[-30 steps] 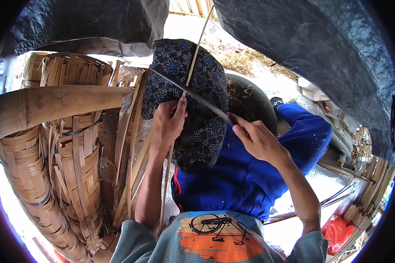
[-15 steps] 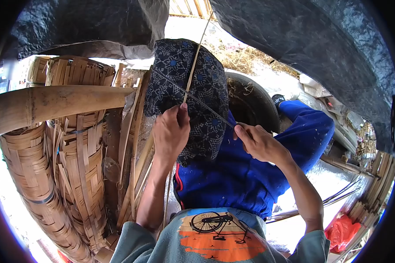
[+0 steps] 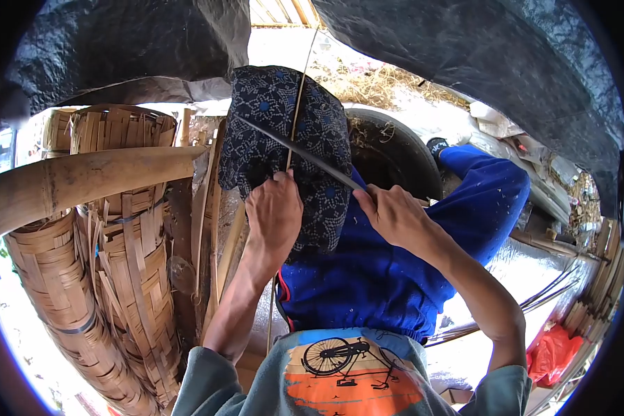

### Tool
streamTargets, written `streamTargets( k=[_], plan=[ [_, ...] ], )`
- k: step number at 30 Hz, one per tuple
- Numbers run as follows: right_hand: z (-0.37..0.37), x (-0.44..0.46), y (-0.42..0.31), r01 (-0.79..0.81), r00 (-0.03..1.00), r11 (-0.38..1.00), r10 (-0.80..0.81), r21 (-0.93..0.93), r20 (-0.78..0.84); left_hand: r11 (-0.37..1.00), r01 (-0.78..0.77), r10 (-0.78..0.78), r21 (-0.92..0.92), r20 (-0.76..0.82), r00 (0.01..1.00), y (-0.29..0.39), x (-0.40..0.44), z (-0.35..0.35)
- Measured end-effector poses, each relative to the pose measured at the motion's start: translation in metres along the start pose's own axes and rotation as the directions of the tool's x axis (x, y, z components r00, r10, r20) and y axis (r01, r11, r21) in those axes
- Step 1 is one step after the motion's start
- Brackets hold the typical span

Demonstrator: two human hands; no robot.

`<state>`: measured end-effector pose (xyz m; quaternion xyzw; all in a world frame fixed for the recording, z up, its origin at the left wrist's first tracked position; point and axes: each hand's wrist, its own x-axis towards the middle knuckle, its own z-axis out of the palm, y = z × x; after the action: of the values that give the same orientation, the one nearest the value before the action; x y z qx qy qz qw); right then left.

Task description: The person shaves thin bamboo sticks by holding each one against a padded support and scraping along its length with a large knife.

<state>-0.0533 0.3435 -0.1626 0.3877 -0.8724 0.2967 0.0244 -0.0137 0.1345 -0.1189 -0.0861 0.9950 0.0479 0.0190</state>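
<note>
My left hand (image 3: 275, 213) is closed around a thin bamboo strip (image 3: 299, 104), which stretches away from me over a dark patterned cloth (image 3: 326, 128) draped across my leg. The strip's near end trails below the hand. My right hand (image 3: 396, 215) grips a long knife (image 3: 320, 163) whose handle is hidden by the fingers. Its narrow grey blade slants up and left, crossing the strip just beyond my left fingertips. Whether the edge bites into the strip I cannot make out.
Tall woven bamboo baskets (image 3: 55, 277) stand at the left, with a thick bamboo pole (image 3: 104, 170) across them. Beyond my leg lies a black tyre (image 3: 423, 156). Dark plastic sheeting (image 3: 492, 69) hangs overhead. A red plastic bag (image 3: 553, 353) sits at the lower right.
The knife has rolled, so more of its blade's flat side shows. My left fingers have turned over, and the strip appears thinner and darker. The whole view has shifted slightly.
</note>
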Motion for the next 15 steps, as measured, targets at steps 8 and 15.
streamTargets(
  k=[8,15],
  plan=[
    [0.021,0.01,0.004,-0.077,0.996,0.995,0.074,-0.06,-0.056,1.0,-0.02,0.02,-0.012,-0.018,1.0,0.002,-0.028,-0.014],
    [0.031,0.05,0.029,-0.057,0.998,0.998,0.056,-0.038,-0.039,0.912,0.238,-0.156,-0.333,0.256,0.954,-0.011,-0.064,-0.045]
  ],
)
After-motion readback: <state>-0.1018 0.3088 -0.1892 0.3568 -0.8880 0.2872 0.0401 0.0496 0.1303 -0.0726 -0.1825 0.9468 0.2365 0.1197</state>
